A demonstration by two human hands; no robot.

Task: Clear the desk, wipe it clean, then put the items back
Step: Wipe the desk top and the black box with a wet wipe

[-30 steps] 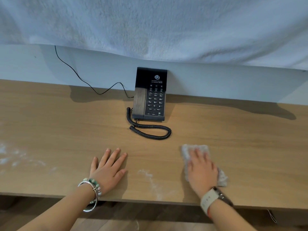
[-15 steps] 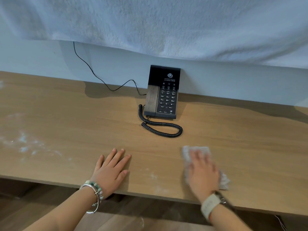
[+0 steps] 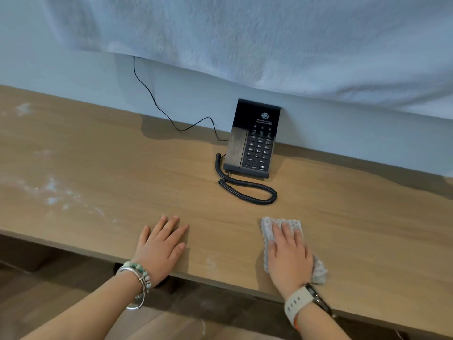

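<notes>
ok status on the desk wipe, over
Left hand flat on desk, open. Right hand pressing cloth flat, fingers straight. White smears at left not yet wiped; phone and coiled cord sit behind.

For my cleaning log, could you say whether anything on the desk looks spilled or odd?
Yes: white powdery smears streak the desk well left of the cloth under the right hand, so that area looks unwiped.

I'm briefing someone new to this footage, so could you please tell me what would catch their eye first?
A black phone stands against the wall, its coiled cord looped in front. At the front edge of the desk, the right hand presses a grey cloth flat, the left hand resting beside it. White smears mark the desk's left side.
</notes>
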